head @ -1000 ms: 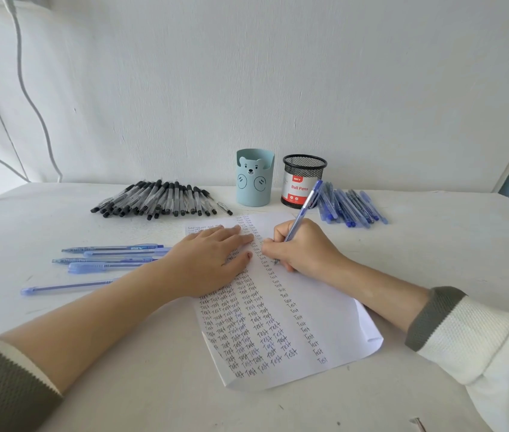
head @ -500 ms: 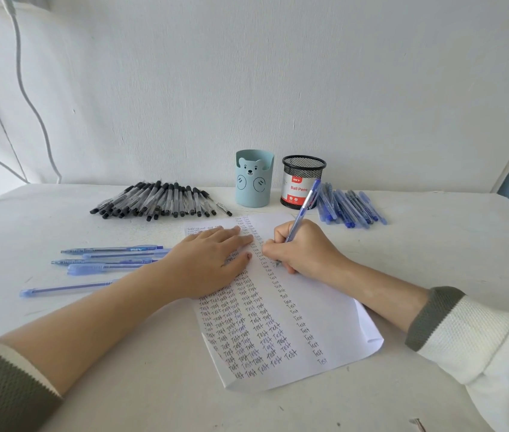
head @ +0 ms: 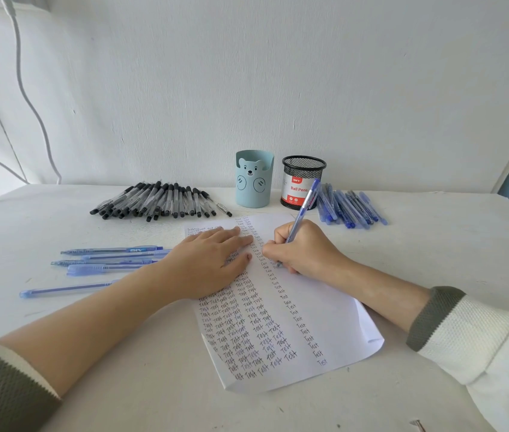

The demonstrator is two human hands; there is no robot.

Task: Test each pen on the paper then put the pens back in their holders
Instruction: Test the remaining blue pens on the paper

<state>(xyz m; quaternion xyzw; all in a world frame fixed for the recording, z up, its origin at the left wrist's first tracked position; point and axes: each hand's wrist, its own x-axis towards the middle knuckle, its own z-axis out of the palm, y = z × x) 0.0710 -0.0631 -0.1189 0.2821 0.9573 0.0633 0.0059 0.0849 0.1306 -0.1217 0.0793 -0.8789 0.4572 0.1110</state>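
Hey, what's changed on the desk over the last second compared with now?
Very little. The blue pen gripped by the right hand tipped its top end slightly left as it writes on the paper. Nothing was picked up or let go. The left hand stays flat on the paper. The black pens, loose blue pens, bear holder and mesh holder have not moved.

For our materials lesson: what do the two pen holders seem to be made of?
The black holder looks like painted metal mesh, from its see-through grid. The bear holder seems smooth matte plastic, judging by its even pale-blue surface.
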